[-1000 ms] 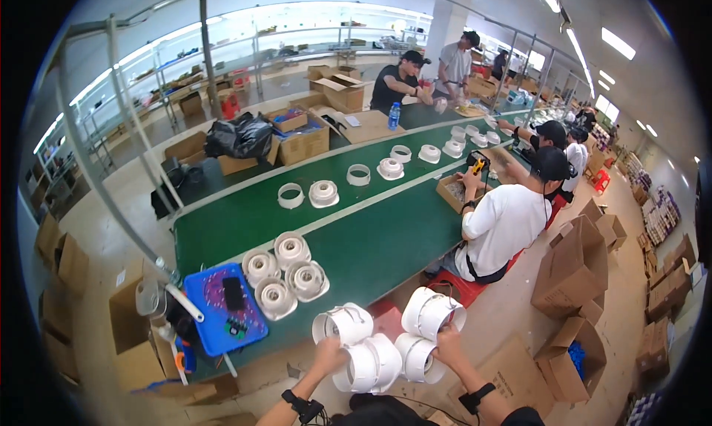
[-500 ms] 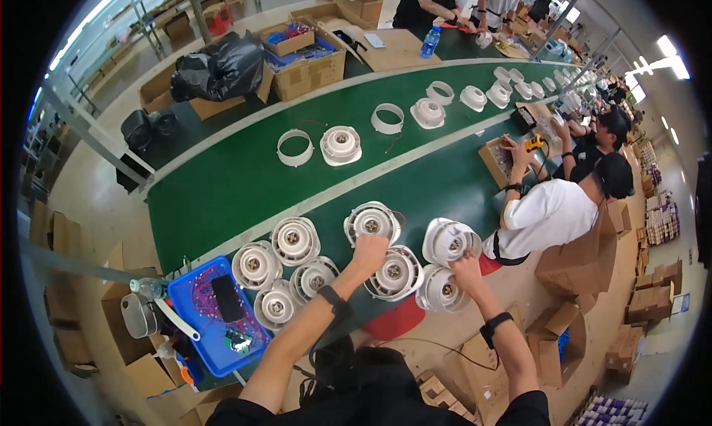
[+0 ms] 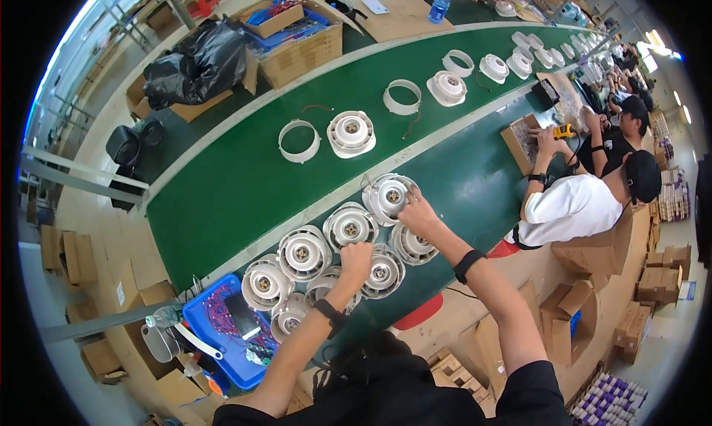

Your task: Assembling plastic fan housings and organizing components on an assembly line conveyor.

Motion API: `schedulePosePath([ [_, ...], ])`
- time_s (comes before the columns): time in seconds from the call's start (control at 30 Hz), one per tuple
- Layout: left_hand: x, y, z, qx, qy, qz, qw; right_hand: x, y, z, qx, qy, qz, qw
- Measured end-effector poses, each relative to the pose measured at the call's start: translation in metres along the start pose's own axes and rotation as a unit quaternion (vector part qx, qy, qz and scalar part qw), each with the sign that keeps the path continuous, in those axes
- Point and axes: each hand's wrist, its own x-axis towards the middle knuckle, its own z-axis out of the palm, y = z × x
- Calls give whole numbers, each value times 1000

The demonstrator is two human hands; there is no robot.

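Several white round fan-like housings with metal centres stand in a cluster on the near green bench. My right hand (image 3: pixel 420 214) is closed on the right rim of the farthest housing (image 3: pixel 387 197). My left hand (image 3: pixel 357 263) is closed at the near edge of another housing (image 3: pixel 350 225), its fingertips mostly hidden behind the knuckles. Close by on its right is a housing (image 3: pixel 385 272), and farther right another one (image 3: pixel 412 245) sits partly under my right wrist. To the left lie more housings (image 3: pixel 303 253), some partly covered by my left forearm.
A blue tray (image 3: pixel 215 318) with pink wires and a dark phone lies at the bench's left end. Beyond a pale rail, the green belt (image 3: pixel 222 196) carries white rings (image 3: pixel 300 141) and housings (image 3: pixel 351 133). At right, a co-worker in white (image 3: pixel 575 211) holds a yellow tool.
My right hand has moved left and away from me with a housing, setting it against the cluster. My left hand and its housing have shifted left. The view has turned slightly.
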Motion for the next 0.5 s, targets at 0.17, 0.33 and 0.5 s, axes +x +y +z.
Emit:
schedulePosePath([
  [0.17,2,-4,5,-17,8,15,1000,-8,0,-9,-3,-53,30,998],
  [0.33,6,-3,-1,16,-14,20,1000,-47,-9,-22,57,76,100,990],
  [0.5,9,-29,8,47,-42,7,998,-153,-56,-34,349,73,264,896],
])
